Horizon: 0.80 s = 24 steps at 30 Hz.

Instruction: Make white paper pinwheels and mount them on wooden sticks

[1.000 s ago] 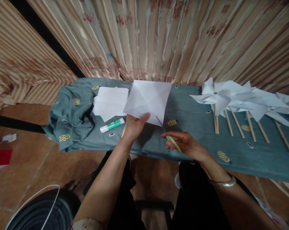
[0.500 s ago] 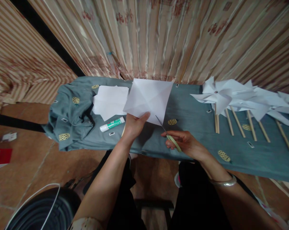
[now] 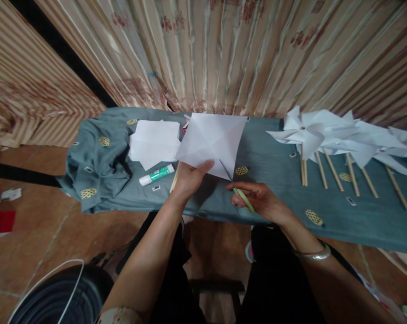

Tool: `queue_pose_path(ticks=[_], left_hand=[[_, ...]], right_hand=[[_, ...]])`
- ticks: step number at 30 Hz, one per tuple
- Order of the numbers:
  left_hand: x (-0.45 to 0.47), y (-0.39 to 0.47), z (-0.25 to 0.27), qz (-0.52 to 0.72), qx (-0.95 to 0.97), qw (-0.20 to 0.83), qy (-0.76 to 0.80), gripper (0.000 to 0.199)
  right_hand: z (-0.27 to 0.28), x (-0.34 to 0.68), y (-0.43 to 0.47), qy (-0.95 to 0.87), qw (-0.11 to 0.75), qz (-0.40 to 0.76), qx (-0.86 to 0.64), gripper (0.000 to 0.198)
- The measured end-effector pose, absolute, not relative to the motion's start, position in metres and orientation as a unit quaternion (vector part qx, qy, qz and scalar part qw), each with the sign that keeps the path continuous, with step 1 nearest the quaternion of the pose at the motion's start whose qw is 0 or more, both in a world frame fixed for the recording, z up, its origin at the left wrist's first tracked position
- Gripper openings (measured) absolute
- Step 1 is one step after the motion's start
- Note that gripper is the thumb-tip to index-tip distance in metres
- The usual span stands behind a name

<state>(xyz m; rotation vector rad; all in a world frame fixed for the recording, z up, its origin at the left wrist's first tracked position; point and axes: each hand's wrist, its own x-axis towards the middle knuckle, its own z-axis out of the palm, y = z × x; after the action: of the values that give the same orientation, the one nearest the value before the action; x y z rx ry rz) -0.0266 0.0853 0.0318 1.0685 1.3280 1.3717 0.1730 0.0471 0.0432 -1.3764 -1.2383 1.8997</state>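
Observation:
Pinched along its near edge by my left hand (image 3: 190,177), a creased white square of paper (image 3: 214,137) is held above the cloth. My right hand (image 3: 257,200) grips scissors (image 3: 244,199) with pale green handles. Their blades lie at the paper's near right corner, pointing inward toward its middle. Left of my left hand rests a green and white glue stick (image 3: 156,174). Behind it is a stack of white paper sheets (image 3: 155,143). Thin wooden sticks (image 3: 174,179) show partly from under my left hand and the paper.
Several white paper pinwheels (image 3: 304,128) on wooden sticks (image 3: 353,175) lie at the right of the cloth-covered table (image 3: 270,157). Bunched cloth (image 3: 102,162) fills the left end. A pleated curtain (image 3: 203,54) hangs behind. A black round object (image 3: 61,292) stands at lower left.
The paper has shifted slightly right in my left hand, uncovering more of the sticks and a small red item behind it. The scissors stay at the same corner.

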Motion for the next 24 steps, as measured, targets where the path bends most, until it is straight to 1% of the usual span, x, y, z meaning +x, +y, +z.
queue_pose_path(ticks=[11,17,24], left_hand=[[-0.0278,0.0849,0.0330,0.553,0.440,0.456,0.541,0.044],[-0.0238,0.0832,0.0339,0.556,0.447,0.452,0.536,0.047],[-0.0202,0.0824,0.0329,0.556,0.449,0.457,0.529,0.045]], right_hand=[[0.0364,0.1726,0.0468,-0.437,0.257,0.696,-0.508,0.052],[0.0371,0.1738,0.0465,-0.455,0.251,0.692,-0.502,0.050],[0.0362,0.1741,0.0469,-0.443,0.263,0.698,-0.497,0.051]])
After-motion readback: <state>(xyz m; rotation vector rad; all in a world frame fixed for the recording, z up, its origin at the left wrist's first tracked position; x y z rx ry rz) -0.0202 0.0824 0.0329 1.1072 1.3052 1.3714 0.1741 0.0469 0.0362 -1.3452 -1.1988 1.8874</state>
